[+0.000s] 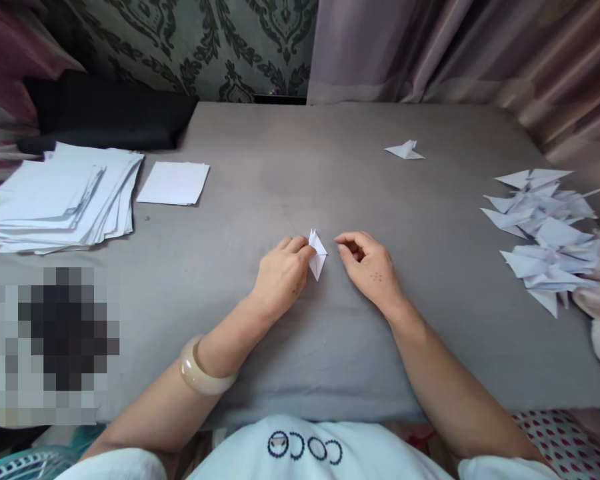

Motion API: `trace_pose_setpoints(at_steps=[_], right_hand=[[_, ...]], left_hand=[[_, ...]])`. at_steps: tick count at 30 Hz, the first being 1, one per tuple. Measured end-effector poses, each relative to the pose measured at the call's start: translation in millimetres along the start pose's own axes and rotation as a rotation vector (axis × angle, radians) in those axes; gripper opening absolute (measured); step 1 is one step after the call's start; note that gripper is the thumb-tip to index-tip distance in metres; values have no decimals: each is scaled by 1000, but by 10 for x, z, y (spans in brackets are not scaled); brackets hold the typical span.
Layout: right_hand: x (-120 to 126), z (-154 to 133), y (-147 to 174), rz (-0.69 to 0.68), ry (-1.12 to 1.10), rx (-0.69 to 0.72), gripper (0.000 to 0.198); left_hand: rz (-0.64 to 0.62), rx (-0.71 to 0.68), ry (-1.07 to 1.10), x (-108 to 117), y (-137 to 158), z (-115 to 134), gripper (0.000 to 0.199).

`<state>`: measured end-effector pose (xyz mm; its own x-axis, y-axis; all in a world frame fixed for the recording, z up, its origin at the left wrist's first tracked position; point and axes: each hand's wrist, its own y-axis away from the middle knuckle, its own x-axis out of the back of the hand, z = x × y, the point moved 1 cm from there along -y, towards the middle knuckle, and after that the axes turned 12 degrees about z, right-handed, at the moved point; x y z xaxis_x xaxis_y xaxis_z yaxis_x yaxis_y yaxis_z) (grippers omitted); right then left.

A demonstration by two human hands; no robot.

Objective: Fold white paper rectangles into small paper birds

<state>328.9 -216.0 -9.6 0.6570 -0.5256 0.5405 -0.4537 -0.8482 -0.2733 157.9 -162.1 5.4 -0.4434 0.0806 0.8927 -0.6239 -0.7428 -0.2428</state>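
In the middle of the table lies a small folded white paper [319, 257], diamond-shaped with a split tip at its far end. My left hand [286, 270] is closed on its left edge, fingertips bent over the paper. Just to the right, my right hand [370, 263] hovers apart from the paper, thumb and index finger curled towards each other with a small gap between their tips. Nothing shows in that gap. The remaining fingers of the right hand are curled and partly hidden.
A pile of folded paper cranes [550, 233] lies at the right, and a single one [406, 150] farther back. At the left are a stack of white sheets [65, 193], square papers [173, 183] and a black cloth [110, 113]. Grey cloth covers the table [260, 160].
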Motion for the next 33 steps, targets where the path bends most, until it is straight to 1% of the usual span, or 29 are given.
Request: trace_pose_setpoints(at_steps=[2, 5, 8, 10, 12, 14, 16, 18, 20, 26, 30, 33], right_hand=[[0, -45, 60, 8, -11, 69, 20], [-29, -114, 145, -36, -3, 196, 25], [-64, -134, 188, -80, 79, 279, 27], [-76, -131, 191, -100, 133, 299, 27], [-77, -129, 182, -106, 155, 291, 26], [-73, -132, 172, -106, 161, 287, 24], [-71, -137, 166, -114, 170, 299, 24], [-72, -139, 164, -122, 180, 312, 25], [-74, -139, 163, -128, 187, 315, 25], [-75, -140, 159, -133, 176, 294, 22], [-73, -118, 152, -66, 127, 158, 19], [-76, -110, 158, -58, 153, 135, 21]], left_hand=[[-12, -32, -37, 19, 5, 11, 28], [-5, -46, -39, 31, 16, 11, 30], [-5, -32, 19, 33, 17, -12, 32], [11, 4, 102, 39, -2, -51, 33], [39, 85, 233, 51, -37, -110, 33], [67, 211, 360, 67, -78, -174, 31], [81, 341, 423, 80, -107, -221, 28], [81, 423, 452, 82, -119, -234, 25], [78, 434, 471, 69, -118, -214, 19], [99, 341, 362, -20, -112, -165, 5], [83, 327, 372, -49, -100, -201, 10], [103, 316, 425, -45, -79, -220, 14]])
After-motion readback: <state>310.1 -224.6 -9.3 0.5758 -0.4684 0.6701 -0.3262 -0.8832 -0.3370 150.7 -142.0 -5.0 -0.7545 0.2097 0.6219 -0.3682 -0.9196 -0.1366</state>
